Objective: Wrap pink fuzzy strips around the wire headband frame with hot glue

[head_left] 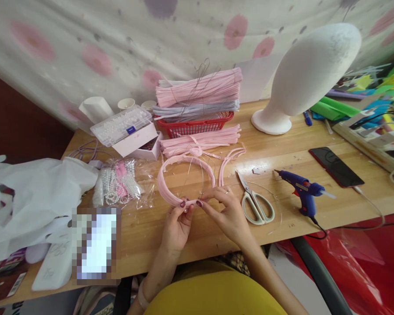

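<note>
A pink padded headband (170, 173) lies curved on the wooden table (282, 153), with thin wires rising from its near side. My left hand (179, 221) pinches the near end of the headband between fingers and thumb. Beside it my right hand (225, 208) is closed too, its fingertips pinching a thin wire against the same end of the band. A second pink headband (230, 159) lies just behind my right hand.
White-handled scissors (254, 199) and a blue glue gun (300, 190) lie to the right, then a dark phone (335, 166). Behind stand a red basket (195, 124) piled with pink strips, a white foam head (310, 68), a bead box (121, 124) and bagged pearls (120, 186).
</note>
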`<state>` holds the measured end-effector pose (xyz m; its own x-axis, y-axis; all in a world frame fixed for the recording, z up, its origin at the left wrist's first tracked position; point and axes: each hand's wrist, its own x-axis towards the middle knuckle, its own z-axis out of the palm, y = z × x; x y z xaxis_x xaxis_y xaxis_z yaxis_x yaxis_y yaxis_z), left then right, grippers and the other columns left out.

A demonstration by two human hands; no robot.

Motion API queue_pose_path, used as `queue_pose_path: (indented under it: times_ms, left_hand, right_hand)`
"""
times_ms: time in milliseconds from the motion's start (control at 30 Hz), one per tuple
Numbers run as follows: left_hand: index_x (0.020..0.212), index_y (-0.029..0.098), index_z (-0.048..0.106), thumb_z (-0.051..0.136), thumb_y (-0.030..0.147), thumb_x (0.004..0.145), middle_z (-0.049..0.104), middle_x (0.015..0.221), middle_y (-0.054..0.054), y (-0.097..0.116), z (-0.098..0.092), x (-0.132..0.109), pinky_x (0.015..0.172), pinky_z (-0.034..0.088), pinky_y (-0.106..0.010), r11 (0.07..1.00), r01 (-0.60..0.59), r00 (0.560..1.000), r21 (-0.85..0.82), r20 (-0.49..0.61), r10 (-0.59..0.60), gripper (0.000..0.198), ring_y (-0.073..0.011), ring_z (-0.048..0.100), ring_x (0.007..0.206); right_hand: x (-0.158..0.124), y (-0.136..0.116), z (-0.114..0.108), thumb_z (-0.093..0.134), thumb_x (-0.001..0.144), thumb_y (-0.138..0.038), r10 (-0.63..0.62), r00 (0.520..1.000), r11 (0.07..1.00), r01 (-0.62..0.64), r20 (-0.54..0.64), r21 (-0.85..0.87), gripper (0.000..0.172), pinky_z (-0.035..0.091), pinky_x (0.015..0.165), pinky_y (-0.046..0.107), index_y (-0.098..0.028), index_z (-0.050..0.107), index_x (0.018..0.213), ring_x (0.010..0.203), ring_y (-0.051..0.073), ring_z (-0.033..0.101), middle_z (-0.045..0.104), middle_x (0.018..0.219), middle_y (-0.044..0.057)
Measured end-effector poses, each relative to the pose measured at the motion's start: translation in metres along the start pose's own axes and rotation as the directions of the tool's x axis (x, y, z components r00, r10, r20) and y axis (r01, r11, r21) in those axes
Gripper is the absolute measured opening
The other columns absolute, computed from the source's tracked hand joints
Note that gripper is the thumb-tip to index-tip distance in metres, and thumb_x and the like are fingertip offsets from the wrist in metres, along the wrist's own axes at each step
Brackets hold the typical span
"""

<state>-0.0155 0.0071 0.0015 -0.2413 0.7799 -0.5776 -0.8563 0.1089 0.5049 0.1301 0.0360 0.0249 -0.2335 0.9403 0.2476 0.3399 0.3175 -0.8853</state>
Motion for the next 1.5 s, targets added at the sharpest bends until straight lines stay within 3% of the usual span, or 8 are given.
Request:
queue_pose_path:
  times_ms: [300,567,733,900,1300,1500]
  left_hand:
    - [0.066,0.014,0.074,0.072,-0.002,0.070,0.078,0.073,-0.003,0.001,0.001,-0.001,0.062,0.061,-0.013,1.000,0.000,1.000,0.003,-0.022,0.000,0.016,-0.0114,0.075,0.067]
    - [0.066,0.015,0.072,0.074,0.002,0.066,0.078,0.075,-0.002,0.003,0.006,-0.003,0.058,0.059,-0.012,0.999,-0.015,1.000,0.030,-0.015,0.016,0.013,-0.0100,0.073,0.064]
    - [0.067,0.016,0.074,0.077,0.005,0.064,0.079,0.075,-0.002,0.003,0.006,-0.004,0.058,0.058,-0.013,0.999,-0.017,1.000,0.042,-0.007,0.017,0.012,-0.0104,0.073,0.064]
    - [0.069,0.015,0.074,0.085,0.011,0.057,0.078,0.075,-0.003,0.003,0.006,-0.005,0.052,0.053,-0.011,0.998,-0.019,1.000,0.059,0.011,0.018,0.017,-0.0093,0.070,0.062]
    - [0.069,0.018,0.075,0.090,0.017,0.052,0.077,0.073,0.000,0.003,0.007,-0.006,0.051,0.052,-0.014,0.988,-0.046,0.999,0.146,0.026,0.043,0.023,-0.0081,0.065,0.058]
    - [0.068,0.017,0.075,0.096,0.025,0.049,0.073,0.066,0.002,0.017,0.021,-0.017,0.052,0.054,-0.014,0.974,-0.118,0.989,0.191,0.107,0.098,0.029,-0.0068,0.062,0.053]
  right_hand:
    - [0.000,0.002,0.002,0.070,0.088,-0.022,0.067,0.998,0.997,-0.066,-0.004,0.030,0.003,0.050,0.084,0.037,-0.024,0.072,0.086,0.084,0.021,0.068,0.075,0.085,0.001]
    - [0.001,0.007,-0.009,0.068,0.090,-0.026,0.076,0.994,0.993,-0.082,0.080,0.082,0.007,0.049,0.072,0.030,-0.025,0.075,0.093,0.086,0.019,0.070,0.077,0.093,0.001]
    - [0.000,0.007,-0.005,0.074,0.086,-0.024,0.061,0.997,0.994,-0.065,0.050,0.082,0.012,0.048,0.076,0.031,-0.026,0.073,0.097,0.085,0.018,0.067,0.075,0.093,0.000]
    - [0.001,0.005,0.002,0.072,0.088,-0.023,0.056,0.998,0.995,-0.058,0.019,0.082,0.002,0.048,0.076,0.031,-0.024,0.070,0.088,0.081,0.018,0.064,0.072,0.086,0.000]
    - [0.003,0.001,0.003,0.071,0.086,-0.022,0.073,0.997,0.991,-0.069,-0.025,0.114,0.004,0.046,0.074,0.031,-0.023,0.070,0.082,0.077,0.018,0.062,0.070,0.080,0.000]
    - [0.008,-0.012,-0.003,0.072,0.087,-0.029,0.120,0.991,0.982,-0.110,-0.053,0.154,0.009,0.043,0.068,0.030,-0.023,0.071,0.082,0.071,0.016,0.058,0.068,0.075,0.000]
